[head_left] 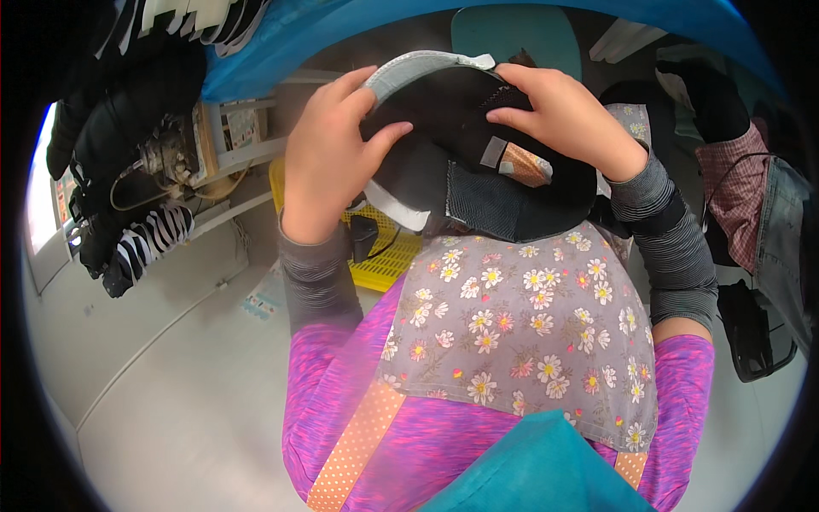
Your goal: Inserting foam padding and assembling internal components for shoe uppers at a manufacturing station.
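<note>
A black piece that looks like an unfinished cap [435, 111] is held up in front of my chest, its hollow facing me. A pale grey-and-white band [409, 70] runs along its far left edge, with a loose white end lower down. Inside sits a brown, shiny label [525, 165] and a dark textured panel [482, 205]. My left hand [328, 141] grips the left rim, its thumb on the inside and the fingers behind. On the right rim, my right hand [563, 111] pinches the edge near the band's end; its fingertips are partly hidden.
Below the cap lies a flowered apron [529, 324]. A yellow slotted basket [380, 264] stands at the left behind it. Black pieces with white strips [153, 235] hang at far left, near blue sheeting [281, 38]. A teal seat [516, 38] is ahead; another person's jeans [781, 230] show at right.
</note>
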### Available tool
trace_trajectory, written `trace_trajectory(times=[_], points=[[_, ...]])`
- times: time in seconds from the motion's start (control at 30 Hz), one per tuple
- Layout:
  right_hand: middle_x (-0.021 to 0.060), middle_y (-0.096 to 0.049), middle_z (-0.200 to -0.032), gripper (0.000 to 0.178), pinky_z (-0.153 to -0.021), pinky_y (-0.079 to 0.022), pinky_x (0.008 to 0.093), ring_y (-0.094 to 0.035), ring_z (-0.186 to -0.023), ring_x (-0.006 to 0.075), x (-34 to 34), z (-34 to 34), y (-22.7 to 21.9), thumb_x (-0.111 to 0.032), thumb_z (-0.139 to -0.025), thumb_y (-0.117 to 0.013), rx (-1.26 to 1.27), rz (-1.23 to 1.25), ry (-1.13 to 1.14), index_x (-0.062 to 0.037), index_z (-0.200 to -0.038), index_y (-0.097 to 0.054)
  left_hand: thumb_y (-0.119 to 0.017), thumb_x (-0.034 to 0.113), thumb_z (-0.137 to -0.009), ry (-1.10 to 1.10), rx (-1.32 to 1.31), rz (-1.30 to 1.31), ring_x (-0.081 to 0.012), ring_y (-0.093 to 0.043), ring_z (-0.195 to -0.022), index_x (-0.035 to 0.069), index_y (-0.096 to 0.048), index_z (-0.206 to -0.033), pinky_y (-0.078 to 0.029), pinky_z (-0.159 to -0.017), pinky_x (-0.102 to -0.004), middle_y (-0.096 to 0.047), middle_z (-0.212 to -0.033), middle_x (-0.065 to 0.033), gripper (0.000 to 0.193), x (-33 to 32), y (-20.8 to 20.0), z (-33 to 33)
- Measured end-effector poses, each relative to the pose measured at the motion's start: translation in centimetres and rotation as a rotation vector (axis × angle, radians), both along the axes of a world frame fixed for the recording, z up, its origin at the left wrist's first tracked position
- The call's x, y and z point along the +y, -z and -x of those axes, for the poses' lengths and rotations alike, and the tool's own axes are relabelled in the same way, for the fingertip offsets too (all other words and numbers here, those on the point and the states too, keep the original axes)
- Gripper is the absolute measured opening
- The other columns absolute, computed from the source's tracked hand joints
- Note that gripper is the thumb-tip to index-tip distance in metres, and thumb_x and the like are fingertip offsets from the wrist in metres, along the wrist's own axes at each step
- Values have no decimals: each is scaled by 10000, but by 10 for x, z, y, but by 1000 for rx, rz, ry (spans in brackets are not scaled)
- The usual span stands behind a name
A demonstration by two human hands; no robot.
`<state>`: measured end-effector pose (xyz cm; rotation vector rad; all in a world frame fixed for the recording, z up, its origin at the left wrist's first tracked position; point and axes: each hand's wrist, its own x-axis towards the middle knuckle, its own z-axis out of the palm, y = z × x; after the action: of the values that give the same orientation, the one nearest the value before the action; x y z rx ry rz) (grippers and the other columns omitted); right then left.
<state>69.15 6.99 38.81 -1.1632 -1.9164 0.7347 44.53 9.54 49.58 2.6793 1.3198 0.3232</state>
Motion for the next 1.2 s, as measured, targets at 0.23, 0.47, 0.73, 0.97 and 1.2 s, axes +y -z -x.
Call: trace_trajectory(times=[0.23, 0.47, 0.73, 0.97, 1.2], points=[[176, -636, -751, 330, -628, -498, 438, -638, -730, 378, -9, -11, -6, -241, -794, -765, -135, 37, -9, -41, -998, -599, -754, 12, -749, -151, -93, 87, -222, -613, -941, -6, -421, -705, -474, -808, -301, -631, -985, -95, 336, 2, 0, -12], [187, -564, -658, 277, -533, -430, 426, -573, -625, 383, -9, -15, -15, -281, -871, -712, -94, 39, 86, -33, -856, -590, -670, 37, -870, -196, -798, 957, -141, -626, -963, 17, -478, -1194, -486, -831, -249, -657, -1105, -116, 377, 40, 16, 20], [184, -597, -705, 269, -540, -442, 304, -514, -561, 322, 14, -10, -85, -233, -878, -734, 664, -194, 284, -2, -989, -651, -662, 73, -888, 21, -1368, 949, -156, -611, -1011, 18, -495, -1220, -473, -876, -269, -645, -1143, -114, 376, -19, -2, -13], [163, -696, -898, 362, -720, -532, 331, -682, -792, 308, 9, 31, -92, -202, -803, -801, 803, -159, 277, -2, -1060, -644, -655, 104, -903, -116, -1164, 722, -169, -597, -1053, 19, -509, -1242, -461, -916, -287, -634, -1176, -113, 379, 20, 21, -38], [159, -702, -953, 456, -771, -545, 331, -699, -863, 308, 3, 26, -96, -154, -759, -825, 779, -127, 242, -16, -1136, -610, -647, 136, -919, -142, -1150, 720, -182, -584, -1095, 20, -524, -1265, -449, -957, -304, -623, -1209, -112, 385, 23, 33, -38]])
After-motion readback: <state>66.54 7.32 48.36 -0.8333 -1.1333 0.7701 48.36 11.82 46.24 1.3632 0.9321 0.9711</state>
